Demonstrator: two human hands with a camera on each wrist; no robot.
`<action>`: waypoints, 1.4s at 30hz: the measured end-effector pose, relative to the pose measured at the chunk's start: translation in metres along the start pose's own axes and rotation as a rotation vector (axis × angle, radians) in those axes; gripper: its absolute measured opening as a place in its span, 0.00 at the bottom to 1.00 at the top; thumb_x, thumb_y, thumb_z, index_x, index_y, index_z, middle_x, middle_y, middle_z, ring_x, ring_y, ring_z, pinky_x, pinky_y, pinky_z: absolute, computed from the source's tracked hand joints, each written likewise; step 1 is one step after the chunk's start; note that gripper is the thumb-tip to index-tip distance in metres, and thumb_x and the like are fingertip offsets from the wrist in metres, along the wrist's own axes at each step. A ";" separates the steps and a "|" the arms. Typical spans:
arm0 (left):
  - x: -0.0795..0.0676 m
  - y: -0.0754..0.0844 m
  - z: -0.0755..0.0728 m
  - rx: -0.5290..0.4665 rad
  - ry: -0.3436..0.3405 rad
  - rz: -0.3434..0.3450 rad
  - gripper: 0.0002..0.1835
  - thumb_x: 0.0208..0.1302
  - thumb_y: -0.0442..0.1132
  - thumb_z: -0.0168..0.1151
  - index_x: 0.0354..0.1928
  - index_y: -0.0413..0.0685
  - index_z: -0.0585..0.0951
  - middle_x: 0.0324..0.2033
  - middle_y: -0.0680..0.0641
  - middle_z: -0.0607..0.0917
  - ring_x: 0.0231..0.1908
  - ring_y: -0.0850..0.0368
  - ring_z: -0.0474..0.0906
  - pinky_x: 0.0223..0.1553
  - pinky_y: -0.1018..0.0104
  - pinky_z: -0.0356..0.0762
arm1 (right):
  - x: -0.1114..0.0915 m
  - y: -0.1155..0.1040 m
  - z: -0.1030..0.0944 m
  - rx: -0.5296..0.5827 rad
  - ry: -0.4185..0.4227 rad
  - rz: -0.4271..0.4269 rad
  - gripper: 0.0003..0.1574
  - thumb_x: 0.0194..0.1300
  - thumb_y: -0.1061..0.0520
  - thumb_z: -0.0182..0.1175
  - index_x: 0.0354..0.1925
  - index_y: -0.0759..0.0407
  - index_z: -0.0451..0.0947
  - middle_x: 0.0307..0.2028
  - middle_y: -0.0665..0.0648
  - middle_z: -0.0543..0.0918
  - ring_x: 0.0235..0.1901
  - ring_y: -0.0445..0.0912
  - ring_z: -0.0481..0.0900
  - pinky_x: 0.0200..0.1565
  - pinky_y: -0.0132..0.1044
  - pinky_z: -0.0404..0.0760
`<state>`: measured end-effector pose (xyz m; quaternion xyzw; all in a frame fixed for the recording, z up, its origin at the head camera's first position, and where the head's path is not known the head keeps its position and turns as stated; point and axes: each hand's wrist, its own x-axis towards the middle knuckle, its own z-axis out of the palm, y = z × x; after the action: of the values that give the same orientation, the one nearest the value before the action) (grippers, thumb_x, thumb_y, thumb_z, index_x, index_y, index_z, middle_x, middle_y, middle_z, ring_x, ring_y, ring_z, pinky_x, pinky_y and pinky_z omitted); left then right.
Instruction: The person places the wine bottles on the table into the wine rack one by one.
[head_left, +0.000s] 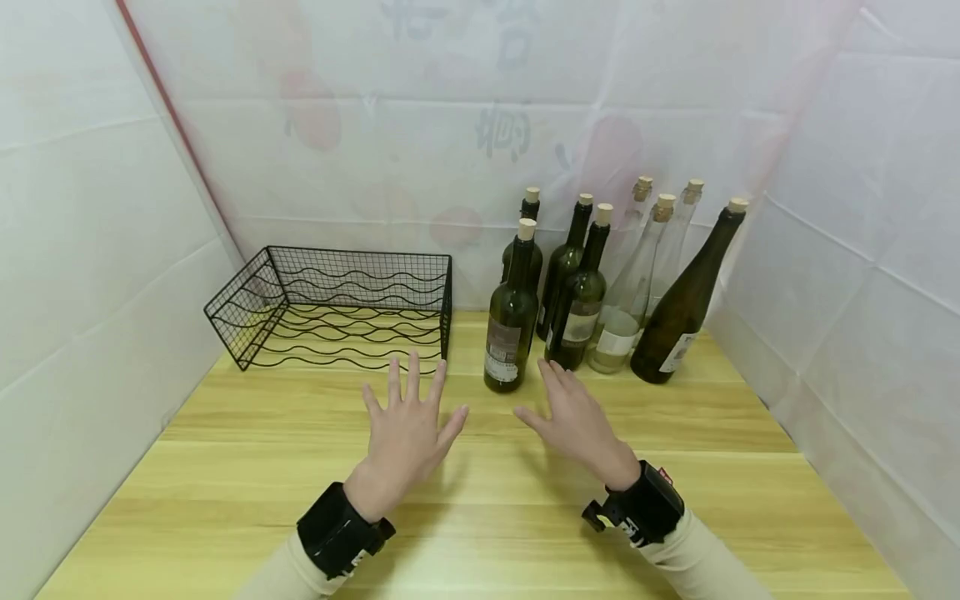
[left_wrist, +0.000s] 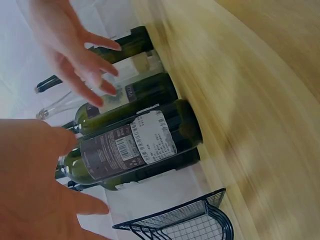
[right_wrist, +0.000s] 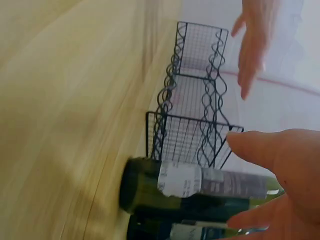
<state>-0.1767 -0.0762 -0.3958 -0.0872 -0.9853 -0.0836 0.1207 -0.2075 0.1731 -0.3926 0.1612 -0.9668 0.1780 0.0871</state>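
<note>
My left hand (head_left: 405, 437) is held over the wooden table with its fingers spread and nothing in it, just in front of a black wire wine rack (head_left: 360, 310). To its right, my right hand (head_left: 581, 425) hovers with straight fingers and thumb apart, also holding nothing. Its fingertips point at the bottles. Nearest to both hands stands a dark green wine bottle (head_left: 512, 321) with a cork and a grey-and-white label. In the left wrist view the label (left_wrist: 154, 137) of this bottle shows a barcode. The right wrist view has the bottle (right_wrist: 185, 192) beyond my thumb.
Several more corked bottles stand upright at the back right, among them a green bottle (head_left: 579, 308) and a clear bottle (head_left: 626, 304). A tall dark bottle (head_left: 686, 300) leans in view at the far right. White cloth walls (head_left: 360, 150) close in the table (head_left: 480, 533).
</note>
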 end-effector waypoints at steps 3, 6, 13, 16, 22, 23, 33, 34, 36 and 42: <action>0.003 -0.003 -0.002 -0.035 -0.044 0.007 0.40 0.76 0.68 0.45 0.80 0.55 0.60 0.81 0.34 0.53 0.80 0.28 0.46 0.68 0.17 0.47 | 0.009 0.008 0.000 0.068 -0.017 0.016 0.54 0.67 0.42 0.69 0.76 0.70 0.60 0.72 0.74 0.68 0.69 0.69 0.71 0.67 0.62 0.72; 0.006 -0.008 -0.002 -0.073 -0.061 0.030 0.38 0.75 0.65 0.49 0.78 0.52 0.64 0.79 0.33 0.58 0.78 0.28 0.53 0.67 0.18 0.55 | 0.020 0.016 0.001 0.140 -0.050 0.056 0.52 0.66 0.44 0.70 0.76 0.68 0.61 0.71 0.72 0.72 0.66 0.67 0.75 0.64 0.61 0.76; 0.019 -0.020 -0.010 -0.227 -0.157 0.154 0.30 0.71 0.53 0.62 0.70 0.46 0.76 0.71 0.33 0.73 0.67 0.30 0.74 0.51 0.33 0.82 | 0.050 0.033 0.010 0.375 -0.189 0.207 0.54 0.66 0.41 0.71 0.79 0.57 0.58 0.72 0.65 0.71 0.69 0.64 0.72 0.65 0.56 0.75; 0.024 -0.026 -0.015 -0.274 -0.242 0.213 0.29 0.70 0.51 0.64 0.68 0.46 0.77 0.71 0.33 0.73 0.68 0.33 0.74 0.55 0.36 0.81 | 0.066 0.041 0.017 0.472 -0.209 0.243 0.58 0.63 0.42 0.73 0.79 0.57 0.56 0.72 0.65 0.72 0.70 0.63 0.72 0.65 0.56 0.76; 0.031 -0.031 -0.020 -0.306 -0.353 0.353 0.26 0.73 0.48 0.62 0.68 0.45 0.78 0.71 0.32 0.72 0.71 0.34 0.71 0.69 0.37 0.70 | 0.088 0.059 0.034 0.626 -0.244 0.163 0.65 0.61 0.50 0.76 0.82 0.62 0.47 0.72 0.69 0.69 0.70 0.64 0.72 0.65 0.57 0.77; 0.032 -0.032 -0.020 -0.309 -0.364 0.370 0.26 0.73 0.48 0.62 0.68 0.45 0.77 0.71 0.32 0.72 0.71 0.34 0.71 0.69 0.37 0.70 | 0.090 0.061 0.037 0.668 -0.251 0.148 0.65 0.61 0.53 0.76 0.82 0.62 0.46 0.72 0.70 0.69 0.69 0.65 0.72 0.66 0.57 0.76; 0.028 -0.033 -0.022 -0.302 -0.401 0.360 0.26 0.74 0.48 0.62 0.69 0.46 0.77 0.73 0.32 0.70 0.71 0.35 0.71 0.69 0.38 0.70 | 0.104 0.070 0.054 0.808 -0.270 0.143 0.66 0.57 0.58 0.78 0.81 0.60 0.48 0.71 0.69 0.72 0.71 0.64 0.72 0.67 0.56 0.75; 0.027 -0.033 -0.022 -0.298 -0.402 0.352 0.26 0.74 0.49 0.62 0.69 0.47 0.77 0.73 0.33 0.70 0.72 0.35 0.70 0.70 0.38 0.69 | 0.106 0.070 0.054 0.806 -0.272 0.134 0.66 0.57 0.58 0.78 0.81 0.59 0.48 0.71 0.69 0.72 0.71 0.64 0.72 0.67 0.56 0.76; 0.027 -0.033 -0.023 -0.287 -0.404 0.342 0.26 0.74 0.50 0.61 0.69 0.48 0.77 0.74 0.33 0.70 0.72 0.35 0.70 0.70 0.38 0.69 | 0.107 0.070 0.056 0.806 -0.281 0.111 0.65 0.57 0.57 0.78 0.81 0.57 0.50 0.71 0.68 0.73 0.70 0.63 0.73 0.66 0.55 0.77; 0.028 -0.031 -0.022 -0.292 -0.404 0.361 0.26 0.74 0.49 0.61 0.70 0.48 0.77 0.74 0.34 0.70 0.72 0.35 0.70 0.70 0.38 0.69 | 0.108 0.076 0.056 0.724 -0.279 0.058 0.65 0.54 0.54 0.81 0.80 0.50 0.54 0.69 0.65 0.74 0.65 0.62 0.77 0.63 0.55 0.78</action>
<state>-0.2041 -0.1061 -0.3720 -0.2920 -0.9355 -0.1826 -0.0786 -0.3403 0.1895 -0.4445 0.1770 -0.8481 0.4864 -0.1128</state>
